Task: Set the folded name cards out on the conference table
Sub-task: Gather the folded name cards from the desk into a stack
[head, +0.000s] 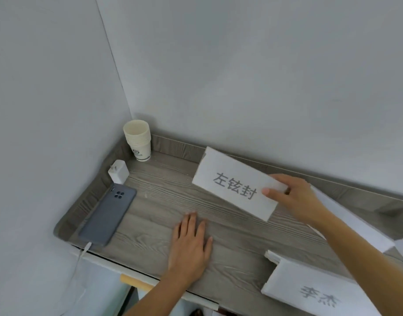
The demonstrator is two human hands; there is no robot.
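A white folded name card [232, 181] with three printed characters stands near the table's back rim. My right hand [291, 197] pinches its right end, thumb on the front face. My left hand [191, 242] lies flat, palm down, on the grey wood-grain table [154, 201], empty, fingers slightly apart. A second folded name card [310, 286] with two characters stands at the front right. Under my right forearm lies more white paper [355, 224], partly hidden.
A stack of paper cups [138, 142] stands in the back left corner beside a white charger plug [118, 172]. A blue-grey phone [108, 215] lies face down along the left rim, with a white cable [81, 254] hanging off the front edge. Walls close in behind and on the left.
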